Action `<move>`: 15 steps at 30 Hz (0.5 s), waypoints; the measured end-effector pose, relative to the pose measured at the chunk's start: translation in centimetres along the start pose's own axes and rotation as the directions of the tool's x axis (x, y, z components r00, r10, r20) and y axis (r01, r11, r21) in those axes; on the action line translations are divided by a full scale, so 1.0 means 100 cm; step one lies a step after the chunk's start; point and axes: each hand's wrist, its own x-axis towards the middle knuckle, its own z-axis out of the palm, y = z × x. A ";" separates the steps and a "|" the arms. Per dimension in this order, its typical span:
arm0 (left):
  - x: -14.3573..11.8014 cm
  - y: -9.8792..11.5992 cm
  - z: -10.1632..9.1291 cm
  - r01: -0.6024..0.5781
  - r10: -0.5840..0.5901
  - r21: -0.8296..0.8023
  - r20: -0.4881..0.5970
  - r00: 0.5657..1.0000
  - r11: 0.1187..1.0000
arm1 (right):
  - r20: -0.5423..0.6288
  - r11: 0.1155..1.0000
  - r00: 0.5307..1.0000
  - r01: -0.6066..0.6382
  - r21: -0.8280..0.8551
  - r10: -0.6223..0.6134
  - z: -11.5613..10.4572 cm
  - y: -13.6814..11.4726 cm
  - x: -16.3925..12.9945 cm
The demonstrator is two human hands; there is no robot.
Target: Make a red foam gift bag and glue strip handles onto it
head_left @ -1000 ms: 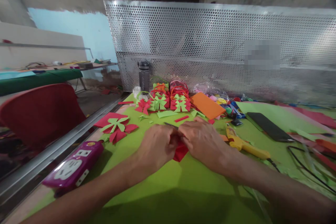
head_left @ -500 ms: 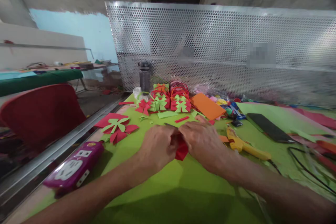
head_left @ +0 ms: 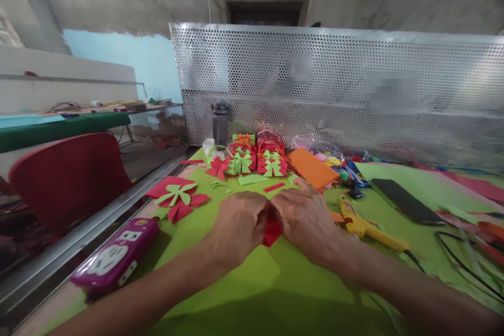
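A folded piece of red paper point(head_left: 272, 231) hangs between my two hands over the green tabletop point(head_left: 244, 289). My left hand point(head_left: 241, 226) is closed on its left side, knuckles up. From the right, my right hand point(head_left: 305, 220) pinches the same piece; both hands nearly touch at the top. The fingertips are mostly hidden behind the knuckles. Beyond the hands stand small red paper baskets point(head_left: 271, 165) with light green bows. Left of them lie red petal shapes point(head_left: 180, 212) with a light green bow cutout point(head_left: 176, 193) on top.
A purple power strip point(head_left: 116, 257) lies at left, near the table edge. On the right are a yellow glue gun point(head_left: 372, 231), a black phone point(head_left: 405, 202) and cables. Orange sheets point(head_left: 313, 167), a grey bottle point(head_left: 219, 125) and a perforated metal panel point(head_left: 244, 73) are at the back.
The view has tilted up slightly, bringing an exit sign into sight. Both hands still grip the red paper. A thin dark tip that showed above my left hand is no longer visible.
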 end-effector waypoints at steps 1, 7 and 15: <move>0.000 -0.001 0.000 -0.017 0.018 0.007 -0.006 1.000 1.000 | 0.005 1.000 1.000 -0.015 0.014 0.015 0.001 0.001 0.000; 0.001 -0.002 0.002 -0.087 0.090 0.046 -0.055 0.994 0.995 | 0.031 0.999 0.999 -0.040 0.028 0.039 0.002 0.004 0.002; 0.003 -0.002 0.008 -0.148 0.162 0.101 -0.152 0.975 0.984 | 0.082 0.996 0.995 -0.064 0.067 0.058 0.005 0.002 0.003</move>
